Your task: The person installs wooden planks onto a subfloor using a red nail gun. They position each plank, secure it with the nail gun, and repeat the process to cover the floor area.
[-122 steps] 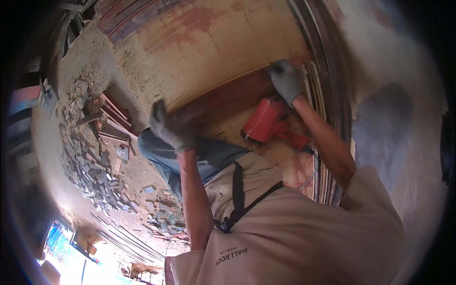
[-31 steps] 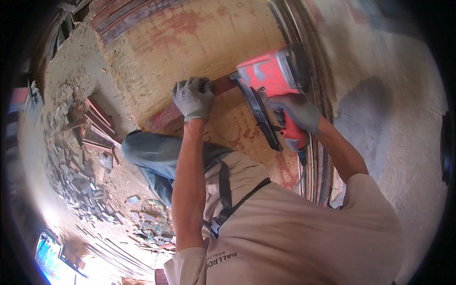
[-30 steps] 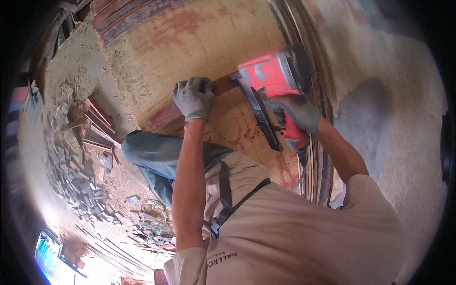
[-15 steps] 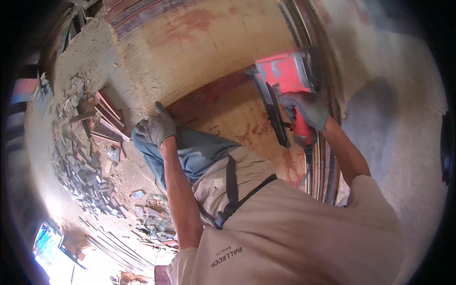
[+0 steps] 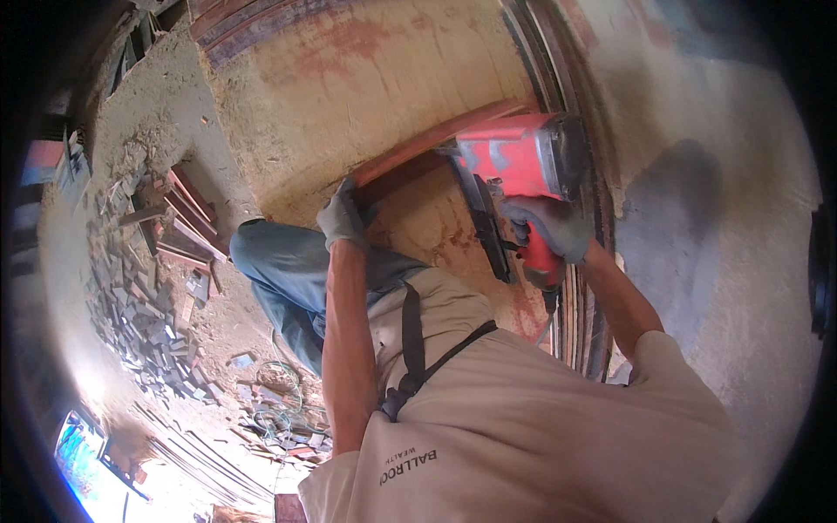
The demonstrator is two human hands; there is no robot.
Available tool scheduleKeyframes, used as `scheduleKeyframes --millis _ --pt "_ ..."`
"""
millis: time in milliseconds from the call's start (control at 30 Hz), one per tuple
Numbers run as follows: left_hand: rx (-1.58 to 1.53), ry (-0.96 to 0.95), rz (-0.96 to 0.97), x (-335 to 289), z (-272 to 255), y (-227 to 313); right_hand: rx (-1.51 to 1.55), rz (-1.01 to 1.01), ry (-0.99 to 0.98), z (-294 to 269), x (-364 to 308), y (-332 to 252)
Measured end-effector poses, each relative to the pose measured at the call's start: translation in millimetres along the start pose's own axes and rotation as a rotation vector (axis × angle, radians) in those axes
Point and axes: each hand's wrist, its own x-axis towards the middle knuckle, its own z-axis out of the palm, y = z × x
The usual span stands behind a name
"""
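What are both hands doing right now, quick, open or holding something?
Left hand: closed, holding the near end of a reddish wooden strip.
Right hand: closed, holding the red nail gun by its handle.

Free room lies over the yellowish board (image 5: 301, 113) beyond the reddish strip (image 5: 440, 138); the red nail gun (image 5: 510, 159) bars the right, a knee (image 5: 268, 253) the near left.
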Motion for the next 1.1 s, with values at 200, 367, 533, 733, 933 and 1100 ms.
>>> scheduleKeyframes --millis 200,367,533,733,933,1100 --pt "-0.018 0.029 -0.102 -2.0 2.7 -5.6 -0.154 0.008 -0.013 7.5 7.1 9.0" --pt "-0.048 0.028 -0.102 -3.8 4.3 -3.8 -0.199 -0.152 0.004 9.9 20.8 30.7" --pt "0.009 0.032 -0.142 -10.8 10.9 -0.9 -0.087 -0.085 0.003 10.7 26.8 41.1" --pt "0.176 -0.141 0.198 66.8 -40.5 -45.2 -0.161 -0.144 -0.029 20.9 19.5 33.0" --pt "-0.003 0.042 -0.122 1.9 8.2 -8.2 -0.141 -0.19 -0.002 38.9 19.1 42.3" --pt "-0.051 0.024 -0.116 3.6 5.2 -10.4 -0.294 -0.267 -0.002 45.7 32.9 54.3"
